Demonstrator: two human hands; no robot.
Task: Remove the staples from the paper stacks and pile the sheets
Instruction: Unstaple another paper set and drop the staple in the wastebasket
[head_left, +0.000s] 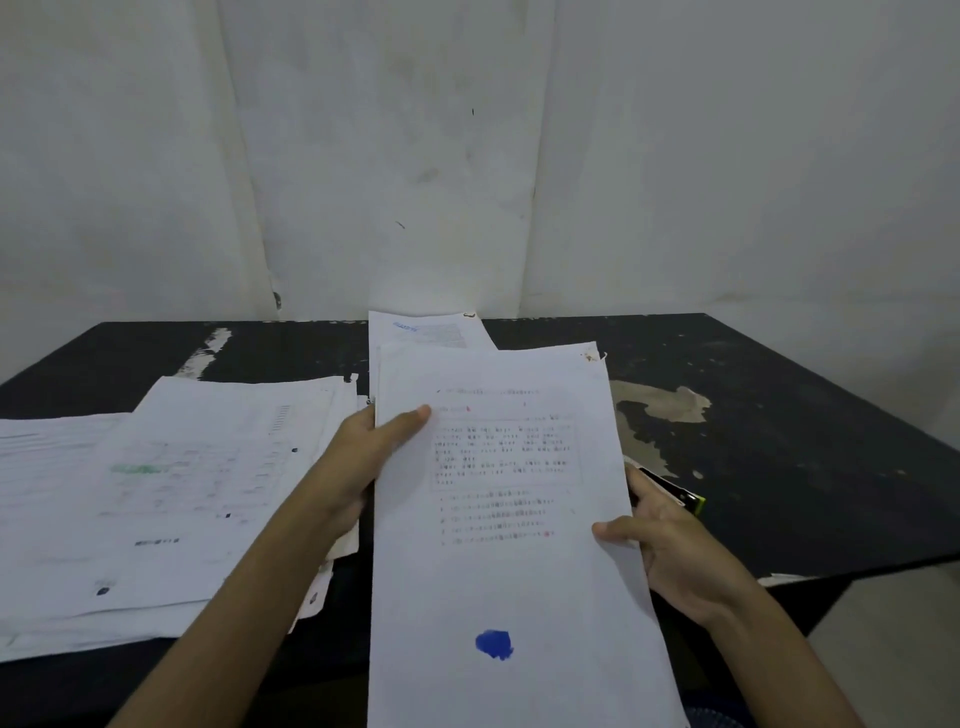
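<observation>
I hold a white paper stack (519, 561) with printed text and a blue blot in front of me, above the table's front edge. My left hand (363, 457) grips its left edge, thumb on top of the page. My right hand (665, 540) pinches its right edge lower down. The stack's top right corner (589, 357) is torn and stained where a staple may sit; I cannot tell. Loose sheets (171, 493) lie spread in a pile on the table's left side. Another printed sheet (431, 330) lies behind the held stack.
The black table (779, 415) has worn, peeling patches. A dark object with a yellow-green end (688, 501) lies just right of my right hand, partly hidden by it. A white wall stands right behind the table.
</observation>
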